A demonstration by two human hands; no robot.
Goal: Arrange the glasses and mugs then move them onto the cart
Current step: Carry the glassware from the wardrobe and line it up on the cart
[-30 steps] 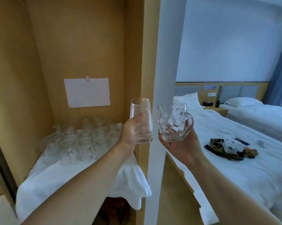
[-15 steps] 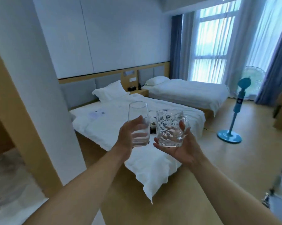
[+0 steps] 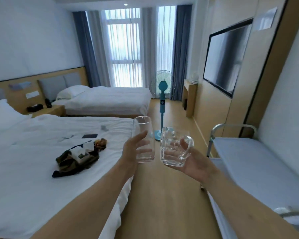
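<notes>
The fingers (image 3: 143, 150) of the left hand (image 3: 131, 152) curl round the lower half of a tall, smooth-walled clear glass (image 3: 143, 133), thumb up along its near side, holding it upright with its rim uppermost. The fingers (image 3: 169, 153) of the right hand (image 3: 193, 163) show through the wall of a squat glass mug (image 3: 172, 147) with a dimpled, faceted body; the mug sits in the cupped palm, and the thumb hooks through its thick, rounded handle, which points right. Glass and mug are held side by side in the air above the floor, very close at their bases; whether they touch cannot be told. Both are transparent and look empty.

Both forearms are bare and reach forward from the bottom edge. Beneath them runs a pale wood-grain floor (image 3: 162, 195). To the right stands the cart (image 3: 248, 159), its flat, pale top surface framed by a curved tubular metal rail. To the left is a bed (image 3: 33, 169) in rumpled white linen, with a crumpled dark cloth (image 3: 73, 161) and a flat dark rectangle lying on it. Further off are a second white bed (image 3: 107, 99), a teal pedestal fan (image 3: 162, 94) with a round cage, blue curtains at a tall window, and a dark, glossy wall-mounted screen (image 3: 226, 57).
</notes>
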